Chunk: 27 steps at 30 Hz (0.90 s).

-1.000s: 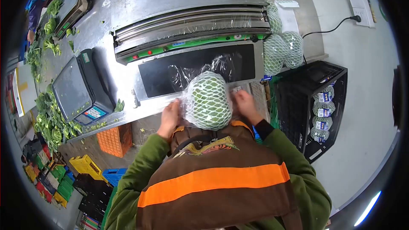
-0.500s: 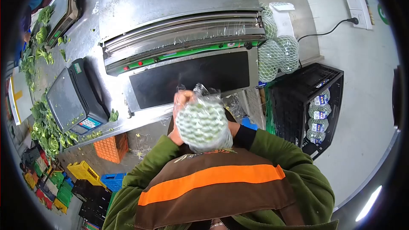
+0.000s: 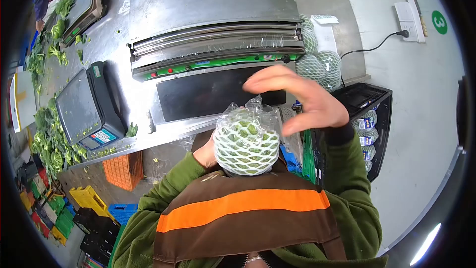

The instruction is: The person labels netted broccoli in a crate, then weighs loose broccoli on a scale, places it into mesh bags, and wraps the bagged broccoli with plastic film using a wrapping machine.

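A head of broccoli in a white foam net, with clear film bunched over its top, is held in front of my apron. My left hand grips it from the left side; most of its fingers are hidden behind the broccoli. Up and to the right, my right hand is open and empty, its thumb and fingers spread apart near the film. Beyond both hands lies the film wrapping machine with its rollers and black plate.
Several net-covered heads stand right of the machine. Below them is a black crate with labelled, netted heads. A scale and broccoli trimmings are at left. An orange crate sits under the table edge. A power cord runs to a wall socket.
My right hand has left the broccoli and risen to the upper right, opening. The left hand still holds the broccoli, which has shifted slightly right. The view has shifted a little.
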Tool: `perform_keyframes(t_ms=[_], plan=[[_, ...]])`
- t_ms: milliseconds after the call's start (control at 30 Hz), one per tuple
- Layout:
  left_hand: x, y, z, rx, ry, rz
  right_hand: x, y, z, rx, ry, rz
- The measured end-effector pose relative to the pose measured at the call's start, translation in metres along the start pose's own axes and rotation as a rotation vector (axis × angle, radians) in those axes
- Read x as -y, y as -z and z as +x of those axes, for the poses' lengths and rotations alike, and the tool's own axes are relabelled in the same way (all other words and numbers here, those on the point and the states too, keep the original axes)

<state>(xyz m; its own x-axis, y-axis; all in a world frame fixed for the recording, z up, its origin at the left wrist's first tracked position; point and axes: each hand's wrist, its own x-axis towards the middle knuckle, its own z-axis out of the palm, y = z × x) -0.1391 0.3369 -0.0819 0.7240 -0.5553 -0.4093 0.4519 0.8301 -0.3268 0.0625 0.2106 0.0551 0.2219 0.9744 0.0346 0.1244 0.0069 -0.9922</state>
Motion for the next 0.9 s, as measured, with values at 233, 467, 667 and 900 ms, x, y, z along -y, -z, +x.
perform_keyframes(t_ms=[233,467,667,900], plan=[[0.000,-0.030,-0.020,0.087,-0.138,0.385,-0.008,-0.013,0.031,-0.197,-0.142,0.188],[0.008,-0.022,-0.017,-0.269,-0.880,1.161,-0.102,-0.066,-0.018,-0.102,-0.399,0.185],[-0.006,-0.034,-0.051,0.125,-0.484,0.832,-0.064,-0.131,-0.044,-0.374,-0.631,1.099],[0.002,-0.054,-0.034,0.003,-0.592,0.957,-0.031,-0.134,-0.085,-0.733,-0.165,1.085]])
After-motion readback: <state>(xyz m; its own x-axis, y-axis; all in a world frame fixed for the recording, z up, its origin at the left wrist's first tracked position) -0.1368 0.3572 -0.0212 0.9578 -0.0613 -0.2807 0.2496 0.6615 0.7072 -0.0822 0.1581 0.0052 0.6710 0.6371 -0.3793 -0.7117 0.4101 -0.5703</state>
